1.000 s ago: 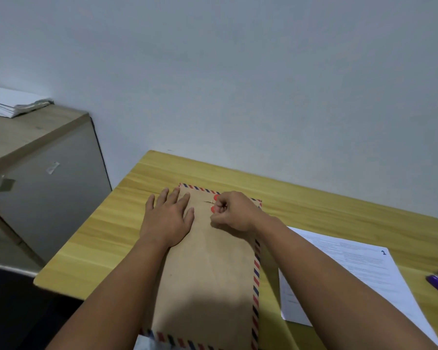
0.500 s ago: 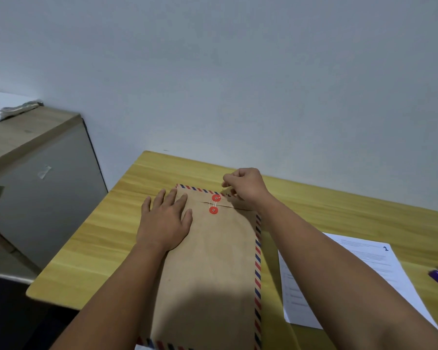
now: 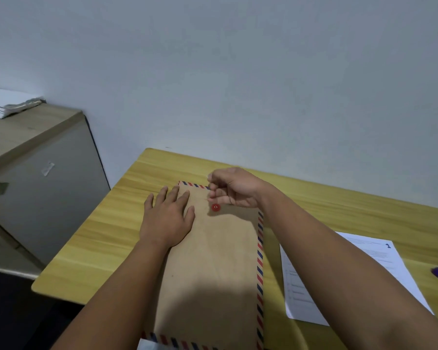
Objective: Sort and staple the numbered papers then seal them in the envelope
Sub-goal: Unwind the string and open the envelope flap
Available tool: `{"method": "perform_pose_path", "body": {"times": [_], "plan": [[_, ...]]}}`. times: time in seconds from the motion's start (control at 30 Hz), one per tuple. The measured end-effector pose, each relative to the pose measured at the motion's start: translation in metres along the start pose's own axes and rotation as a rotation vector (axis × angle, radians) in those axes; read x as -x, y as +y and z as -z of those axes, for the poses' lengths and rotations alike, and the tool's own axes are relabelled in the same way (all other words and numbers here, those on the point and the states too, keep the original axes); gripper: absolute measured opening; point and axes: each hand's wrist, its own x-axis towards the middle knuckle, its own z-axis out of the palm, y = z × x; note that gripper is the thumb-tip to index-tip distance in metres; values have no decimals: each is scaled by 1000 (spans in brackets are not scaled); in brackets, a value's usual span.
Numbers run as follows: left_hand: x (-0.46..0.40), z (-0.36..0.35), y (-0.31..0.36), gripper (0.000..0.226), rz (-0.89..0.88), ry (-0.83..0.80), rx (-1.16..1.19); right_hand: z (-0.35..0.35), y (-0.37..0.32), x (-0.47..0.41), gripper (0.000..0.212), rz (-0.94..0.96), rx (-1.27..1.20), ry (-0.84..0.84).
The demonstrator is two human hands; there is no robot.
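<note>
Right hand [image 3: 234,188] now covers envelope's [image 3: 213,261] upper button.

Dim, even indoor light; soft shadow across envelope [image 3: 213,286] near end; wide-angle bowing at edges; slight softness throughout.

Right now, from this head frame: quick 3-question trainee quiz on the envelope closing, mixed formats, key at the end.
1. True or false: the left hand lies flat with straight fingers on the envelope.
2. Multiple choice: the red button in view lies A) under the left palm, B) just below the right hand, C) on the numbered sheet.
3. Short answer: which number is written at the sheet's top right corner?

Key: 1 true. 2 B. 3 the number 2. The right hand's fingers are curled near the flap; the string in its grip is too thin to confirm.
</note>
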Motion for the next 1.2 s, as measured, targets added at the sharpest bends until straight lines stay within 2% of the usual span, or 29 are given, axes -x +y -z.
{"method": "perform_pose_path", "body": {"times": [0.1,0.13,0.23,0.3,0.43,0.5,0.6,0.73,0.8,0.87,0.93,1.03,1.1,1.2], "plan": [[0,0,0,57,0,-5,2,11,5,11,10,-132,250,-33],[0,0,0,57,0,-4,3,16,6,14,4,-150,387,-6],[0,0,-1,57,0,-10,5,34,6,24,17,-186,709,75],[0,0,-1,58,1,-10,5,43,2,27,12,-195,941,132],[1,0,-1,58,2,-2,4,58,-9,22,16,-187,1332,335],[1,0,-1,58,1,1,17,59,-17,19,8,-141,1457,457],[0,-1,-1,59,-1,4,8,60,-25,11,25,-21,1562,652],[1,0,-1,66,-4,2,14,56,-28,-11,12,142,1431,763],[1,1,-1,64,-3,-9,2,48,-30,-23,12,234,1258,680],[0,1,-1,61,-2,-12,-6,32,-35,-26,15,221,1055,430],[1,2,0,59,-4,-11,-8,12,-40,-23,15,38,902,156],[1,2,0,58,-7,-6,-15,-13,-45,-17,19,-274,935,-138],[0,1,-1,58,-7,-5,-15,-21,-45,-17,24,-329,957,-201],[1,0,-2,59,-12,0,-17,-22,-45,-17,30,-310,844,-221]]}}
